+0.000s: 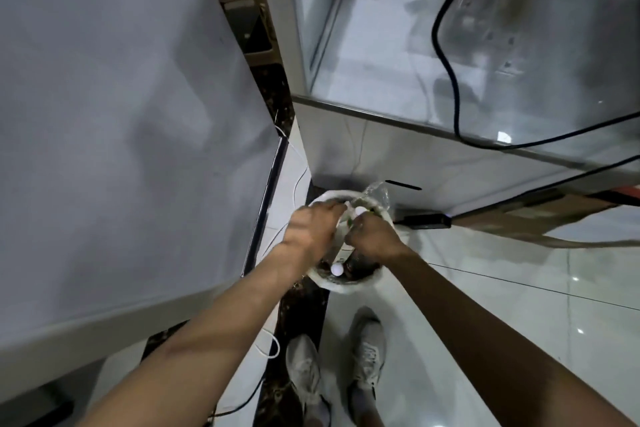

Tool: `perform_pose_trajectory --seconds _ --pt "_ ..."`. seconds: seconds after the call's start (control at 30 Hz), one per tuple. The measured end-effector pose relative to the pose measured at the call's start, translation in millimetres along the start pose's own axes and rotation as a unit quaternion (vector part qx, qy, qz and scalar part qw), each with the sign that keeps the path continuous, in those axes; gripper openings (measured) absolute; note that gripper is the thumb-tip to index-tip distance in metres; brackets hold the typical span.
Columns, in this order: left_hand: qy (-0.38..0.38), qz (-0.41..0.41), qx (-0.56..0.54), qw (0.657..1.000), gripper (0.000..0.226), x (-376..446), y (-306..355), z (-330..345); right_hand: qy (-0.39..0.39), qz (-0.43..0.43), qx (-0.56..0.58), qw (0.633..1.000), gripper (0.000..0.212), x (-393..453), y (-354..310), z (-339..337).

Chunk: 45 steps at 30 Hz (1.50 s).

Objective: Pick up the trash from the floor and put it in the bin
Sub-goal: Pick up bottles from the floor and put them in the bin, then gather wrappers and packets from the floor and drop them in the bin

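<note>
A round white bin stands on the floor below me, lined with a white bag and partly filled with dark rubbish. Both my hands are over its opening. My left hand has its fingers curled at the bin's far rim, on what looks like the bag's edge. My right hand is curled round a small piece of trash with a white and green part, held over the bin. A white bottle cap shows inside near the front. A crumpled clear plastic piece sticks up at the bin's far side.
A grey-white table fills the left. A glass cabinet with a black cable stands behind the bin. White cables lie on the glossy tiled floor. My two grey shoes stand just before the bin.
</note>
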<state>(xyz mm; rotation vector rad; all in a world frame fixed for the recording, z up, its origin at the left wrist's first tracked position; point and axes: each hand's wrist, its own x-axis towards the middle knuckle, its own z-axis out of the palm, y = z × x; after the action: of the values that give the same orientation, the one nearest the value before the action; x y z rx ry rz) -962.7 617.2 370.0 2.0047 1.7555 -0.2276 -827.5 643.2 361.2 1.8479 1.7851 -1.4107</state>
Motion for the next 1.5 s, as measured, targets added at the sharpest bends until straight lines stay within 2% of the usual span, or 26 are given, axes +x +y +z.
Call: perform_pose_trajectory --seconds 0.07,0.17,0.27,0.33,0.4,0.6,0.77,0.93,1.1,1.27,1.4,1.5 --pt "0.019 -0.023 -0.015 0.999 0.050 -3.2 -1.9 -28.7 -0.002 -0.035 -0.024 0.999 0.006 -15.9 -14.6 -26.2" --pt "0.014 -0.038 -0.013 0.999 0.040 -12.4 -0.6 -70.5 -0.011 -0.073 -0.069 0.995 0.021 -41.4 -35.2 -60.8" --pt "0.038 -0.037 -0.015 0.998 0.031 -32.7 13.4 -111.4 -0.020 -0.093 -0.120 0.988 0.015 -66.6 -54.1 -87.7" --pt "0.061 -0.040 -0.026 0.997 0.031 -55.2 25.6 -142.1 -0.015 -0.109 -0.122 0.986 0.008 -90.5 -69.1 -103.7" --pt "0.064 -0.048 -0.024 0.996 0.031 -77.7 38.3 -171.8 -0.004 -0.118 -0.131 0.984 0.022 -121.3 -83.5 -120.7" --pt "0.043 -0.077 0.023 0.996 0.035 -153.6 87.8 -261.1 -0.017 -0.108 -0.167 0.980 0.027 -225.8 -122.8 -149.7" --pt "0.088 -0.054 0.053 0.993 0.038 -202.3 134.2 -335.2 0.048 -0.102 -0.189 0.976 0.032 -315.8 -142.8 -193.6" --pt "0.146 0.013 0.089 0.985 0.036 -241.1 188.7 -388.5 0.174 -0.069 -0.176 0.966 0.039 -420.4 -131.4 -234.9" --pt "0.186 0.111 0.095 0.972 0.037 -291.0 258.1 -410.2 0.272 -0.014 -0.126 0.954 0.040 -534.1 -94.2 -243.1" --pt "0.208 0.230 0.136 0.941 0.033 -356.7 345.9 -403.0 0.357 0.059 -0.069 0.930 0.044 -637.5 -35.3 -215.1" --pt "0.212 0.340 0.159 0.902 0.025 -414.5 425.5 -376.6 0.399 0.130 -0.040 0.907 0.047 -731.3 27.2 -185.1" --pt "0.209 0.405 0.160 0.876 0.031 -458.4 481.1 -354.6 0.426 0.183 -0.020 0.886 0.042 -803.3 82.0 -163.1"
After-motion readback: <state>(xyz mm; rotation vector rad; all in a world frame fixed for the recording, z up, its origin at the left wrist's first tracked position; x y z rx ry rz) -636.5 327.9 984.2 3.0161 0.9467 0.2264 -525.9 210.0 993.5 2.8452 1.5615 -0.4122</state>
